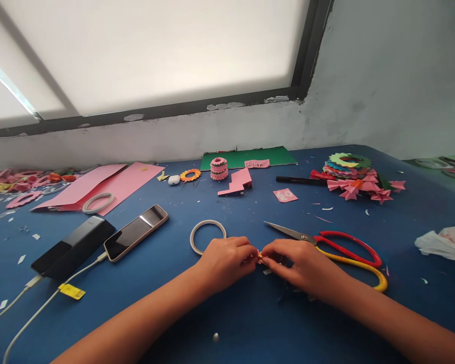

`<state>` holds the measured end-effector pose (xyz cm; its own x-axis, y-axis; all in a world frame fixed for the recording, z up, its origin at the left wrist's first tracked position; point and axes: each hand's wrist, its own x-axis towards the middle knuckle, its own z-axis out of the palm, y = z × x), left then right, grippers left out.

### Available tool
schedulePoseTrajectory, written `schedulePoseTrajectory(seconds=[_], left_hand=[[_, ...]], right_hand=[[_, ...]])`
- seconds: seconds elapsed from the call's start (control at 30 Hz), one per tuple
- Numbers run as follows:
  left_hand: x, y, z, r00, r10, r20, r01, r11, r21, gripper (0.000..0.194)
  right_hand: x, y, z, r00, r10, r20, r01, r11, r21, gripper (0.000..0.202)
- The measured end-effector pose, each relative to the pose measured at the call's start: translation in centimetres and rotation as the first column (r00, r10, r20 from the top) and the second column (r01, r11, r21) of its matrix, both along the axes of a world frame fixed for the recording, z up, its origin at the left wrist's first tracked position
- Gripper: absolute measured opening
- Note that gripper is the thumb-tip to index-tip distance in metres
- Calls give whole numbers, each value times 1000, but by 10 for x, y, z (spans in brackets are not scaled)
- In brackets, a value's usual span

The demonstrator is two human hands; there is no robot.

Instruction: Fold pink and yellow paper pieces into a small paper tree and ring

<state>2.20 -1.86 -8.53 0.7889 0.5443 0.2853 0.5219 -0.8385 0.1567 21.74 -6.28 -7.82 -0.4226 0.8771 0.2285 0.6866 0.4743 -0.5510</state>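
Head camera: shows left hand (225, 260) and right hand (303, 264) pinching a small pink-and-yellow piece (260, 258) between them, fingertips closed on it from either side, over the blue table (197, 313); cannot tell contact with tabletop. Records scissors (314, 238) partly hidden by right hand, tape roll (192, 233) partly hidden by left. Lists phone (136, 232) and black power bank (74, 247) farther left, black marker (293, 179) and stacked paper rings (345, 163) beyond right hand.
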Motion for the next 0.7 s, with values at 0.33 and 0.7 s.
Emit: schedulePoseTrajectory(seconds=[0.33,0.7], left_hand=[[-1,3,-1,997,-45,-58,46,999,14,17],[-5,8,6,994,-105,-35,104,994,-41,15]], right_hand=[[3,4,-12,983,66,170,-91,985,145,19],[3,5,-11,973,59,222,-99,980,175,22]])
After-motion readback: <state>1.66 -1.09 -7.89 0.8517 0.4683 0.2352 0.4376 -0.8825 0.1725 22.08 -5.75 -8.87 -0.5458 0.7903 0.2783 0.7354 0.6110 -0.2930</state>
